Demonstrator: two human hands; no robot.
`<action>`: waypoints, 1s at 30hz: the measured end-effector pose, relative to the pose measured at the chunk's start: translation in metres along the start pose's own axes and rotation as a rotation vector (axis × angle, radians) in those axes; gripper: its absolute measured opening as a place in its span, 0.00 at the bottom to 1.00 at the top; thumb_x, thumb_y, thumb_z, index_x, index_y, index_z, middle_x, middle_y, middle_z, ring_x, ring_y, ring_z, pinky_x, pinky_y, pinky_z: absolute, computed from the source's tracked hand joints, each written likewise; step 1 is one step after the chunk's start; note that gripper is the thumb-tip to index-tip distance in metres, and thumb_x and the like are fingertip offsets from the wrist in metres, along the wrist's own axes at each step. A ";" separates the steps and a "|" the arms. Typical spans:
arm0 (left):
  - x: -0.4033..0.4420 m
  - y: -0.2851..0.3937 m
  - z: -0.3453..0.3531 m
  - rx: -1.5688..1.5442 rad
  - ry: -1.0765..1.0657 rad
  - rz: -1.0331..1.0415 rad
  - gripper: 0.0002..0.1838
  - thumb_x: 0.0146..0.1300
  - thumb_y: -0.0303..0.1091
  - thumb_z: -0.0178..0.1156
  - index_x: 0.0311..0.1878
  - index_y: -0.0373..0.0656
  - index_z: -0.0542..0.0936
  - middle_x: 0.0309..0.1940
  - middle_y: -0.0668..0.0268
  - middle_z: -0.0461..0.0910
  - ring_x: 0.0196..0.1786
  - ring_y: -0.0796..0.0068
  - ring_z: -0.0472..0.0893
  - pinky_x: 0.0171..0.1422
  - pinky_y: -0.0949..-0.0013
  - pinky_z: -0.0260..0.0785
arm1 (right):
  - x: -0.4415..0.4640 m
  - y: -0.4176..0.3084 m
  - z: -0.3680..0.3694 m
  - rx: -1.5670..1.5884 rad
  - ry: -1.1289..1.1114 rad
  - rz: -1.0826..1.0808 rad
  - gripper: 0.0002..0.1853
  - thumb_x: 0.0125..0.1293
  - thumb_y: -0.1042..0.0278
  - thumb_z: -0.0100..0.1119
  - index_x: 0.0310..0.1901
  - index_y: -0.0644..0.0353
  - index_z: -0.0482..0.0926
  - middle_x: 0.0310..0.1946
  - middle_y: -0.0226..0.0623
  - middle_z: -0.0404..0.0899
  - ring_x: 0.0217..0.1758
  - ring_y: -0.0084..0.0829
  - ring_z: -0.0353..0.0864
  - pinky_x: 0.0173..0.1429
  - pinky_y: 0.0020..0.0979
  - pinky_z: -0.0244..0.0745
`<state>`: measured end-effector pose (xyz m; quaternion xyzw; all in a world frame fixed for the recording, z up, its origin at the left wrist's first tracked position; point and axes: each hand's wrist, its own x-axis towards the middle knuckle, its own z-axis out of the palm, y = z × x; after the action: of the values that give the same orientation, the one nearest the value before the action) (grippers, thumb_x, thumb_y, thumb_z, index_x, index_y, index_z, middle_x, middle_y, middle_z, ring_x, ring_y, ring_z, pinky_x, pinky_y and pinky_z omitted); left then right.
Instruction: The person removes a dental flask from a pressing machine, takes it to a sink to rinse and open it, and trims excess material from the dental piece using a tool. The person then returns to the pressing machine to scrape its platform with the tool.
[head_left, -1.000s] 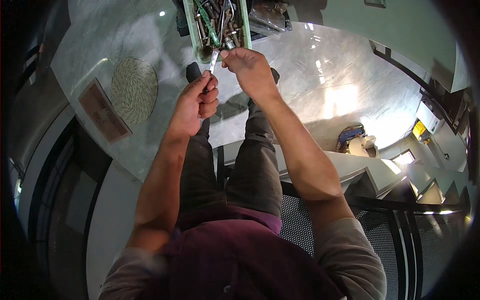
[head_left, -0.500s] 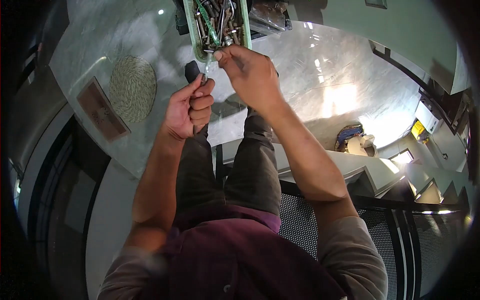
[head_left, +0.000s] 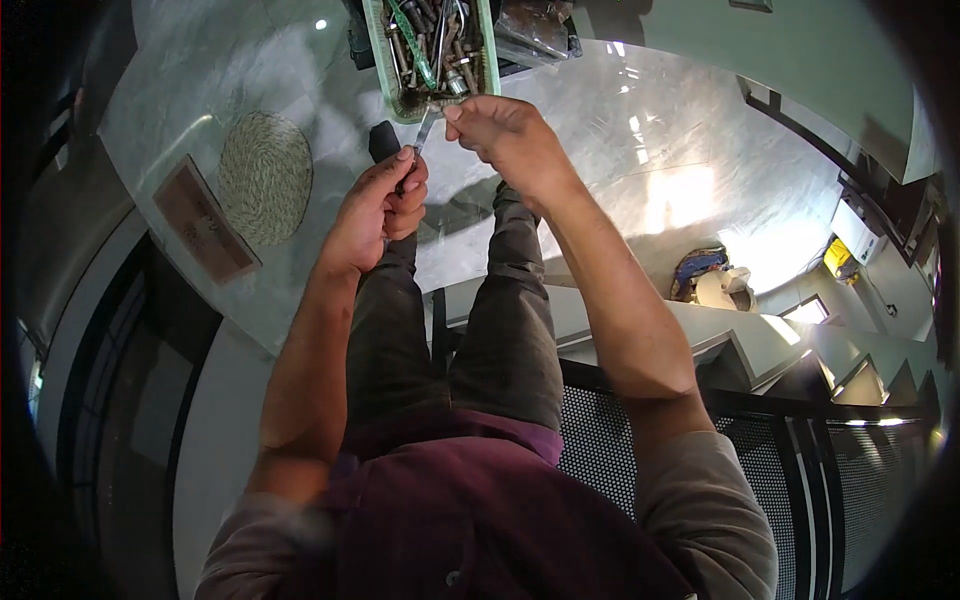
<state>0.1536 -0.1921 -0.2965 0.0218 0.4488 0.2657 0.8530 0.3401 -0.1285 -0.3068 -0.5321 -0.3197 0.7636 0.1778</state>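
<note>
My left hand (head_left: 385,205) is closed around a slim metal tool (head_left: 427,126) with a narrow, shiny shaft or blade pointing up and away. A dark part of it shows between the fingers; its exact kind cannot be made out. My right hand (head_left: 505,140) is pinched close to the tool's tip, and whatever its fingertips hold is too small to see. Just beyond both hands lies a pale green plastic basket (head_left: 388,98). Rusty bolts (head_left: 468,72), metal tools and a bright green strip-like item (head_left: 420,58) fill it.
A round woven mat (head_left: 265,178) and a brown cardboard piece (head_left: 205,220) lie on the glossy floor to the left. Clear plastic bags (head_left: 535,35) sit right of the basket. Black perforated metal panels (head_left: 598,440) stand at the lower right, with a cloth bundle (head_left: 700,272) farther off.
My right hand has drawn slightly right, away from the tool's tip. In my left hand the tool has tilted a little rightward, and more of its shiny length shows.
</note>
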 end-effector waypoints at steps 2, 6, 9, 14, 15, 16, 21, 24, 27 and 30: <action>0.000 0.001 -0.001 0.014 0.011 -0.004 0.19 0.74 0.52 0.44 0.30 0.50 0.63 0.16 0.81 0.50 0.15 0.90 0.47 0.18 0.78 0.36 | 0.004 0.009 0.000 0.029 0.046 -0.005 0.15 0.68 0.60 0.59 0.30 0.64 0.81 0.24 0.28 0.76 0.28 0.18 0.68 0.38 0.24 0.68; -0.002 0.000 0.002 0.258 0.164 0.057 0.20 0.75 0.52 0.44 0.29 0.50 0.64 0.17 0.80 0.52 0.16 0.90 0.50 0.19 0.78 0.39 | -0.005 0.007 0.013 -0.292 0.235 -0.139 0.12 0.68 0.63 0.57 0.32 0.62 0.82 0.25 0.35 0.81 0.29 0.26 0.78 0.38 0.29 0.72; -0.011 -0.022 -0.007 0.552 0.260 0.165 0.19 0.75 0.49 0.46 0.30 0.48 0.66 0.19 0.80 0.54 0.20 0.89 0.53 0.22 0.78 0.43 | 0.020 0.001 -0.026 -0.411 0.508 -0.312 0.11 0.67 0.62 0.57 0.33 0.59 0.83 0.27 0.42 0.83 0.31 0.35 0.82 0.39 0.33 0.74; -0.025 -0.031 -0.030 0.744 0.478 0.305 0.17 0.74 0.43 0.50 0.34 0.39 0.73 0.19 0.76 0.59 0.24 0.85 0.58 0.29 0.77 0.53 | 0.026 -0.024 -0.036 -0.624 0.393 -0.501 0.12 0.66 0.58 0.57 0.35 0.58 0.83 0.28 0.44 0.82 0.32 0.41 0.82 0.41 0.36 0.74; -0.021 -0.024 -0.022 0.633 0.504 0.269 0.15 0.73 0.42 0.52 0.34 0.41 0.73 0.20 0.77 0.60 0.24 0.87 0.58 0.27 0.79 0.52 | 0.025 -0.018 -0.030 -0.592 0.255 -0.402 0.12 0.67 0.61 0.57 0.36 0.61 0.82 0.28 0.38 0.82 0.33 0.31 0.79 0.43 0.30 0.73; -0.015 -0.022 -0.017 0.626 0.502 0.279 0.15 0.73 0.42 0.52 0.34 0.41 0.73 0.20 0.77 0.60 0.24 0.87 0.58 0.27 0.79 0.52 | 0.028 -0.014 -0.026 -0.567 0.123 -0.316 0.12 0.69 0.64 0.56 0.36 0.65 0.81 0.28 0.31 0.82 0.34 0.20 0.76 0.45 0.25 0.71; 0.004 -0.011 0.002 0.520 0.468 0.380 0.14 0.73 0.44 0.52 0.38 0.42 0.73 0.20 0.75 0.66 0.21 0.89 0.61 0.25 0.79 0.54 | 0.019 0.000 -0.009 -0.306 0.017 -0.189 0.12 0.69 0.64 0.55 0.32 0.63 0.80 0.30 0.28 0.79 0.37 0.19 0.72 0.47 0.24 0.68; 0.008 -0.016 0.003 0.590 0.541 0.417 0.12 0.72 0.41 0.54 0.40 0.42 0.74 0.22 0.73 0.71 0.21 0.88 0.63 0.25 0.79 0.55 | 0.015 0.005 0.002 -0.298 -0.050 -0.084 0.15 0.70 0.60 0.55 0.31 0.63 0.79 0.28 0.28 0.77 0.34 0.20 0.70 0.44 0.24 0.67; 0.010 -0.018 0.003 0.504 0.506 0.467 0.10 0.71 0.40 0.56 0.40 0.43 0.74 0.23 0.72 0.74 0.21 0.87 0.66 0.26 0.79 0.57 | 0.018 0.007 0.008 -0.337 -0.026 -0.093 0.18 0.69 0.54 0.55 0.31 0.61 0.81 0.22 0.29 0.74 0.28 0.21 0.67 0.37 0.26 0.65; 0.005 -0.015 0.004 0.553 0.520 0.403 0.10 0.70 0.40 0.57 0.40 0.43 0.74 0.24 0.72 0.74 0.22 0.87 0.66 0.26 0.79 0.57 | 0.020 0.010 0.007 -0.342 0.014 -0.074 0.17 0.68 0.55 0.57 0.31 0.60 0.82 0.19 0.29 0.73 0.24 0.21 0.67 0.31 0.28 0.65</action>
<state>0.1653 -0.2020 -0.3024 0.2690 0.6899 0.2932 0.6047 0.3275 -0.1257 -0.3257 -0.5480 -0.4628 0.6872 0.1149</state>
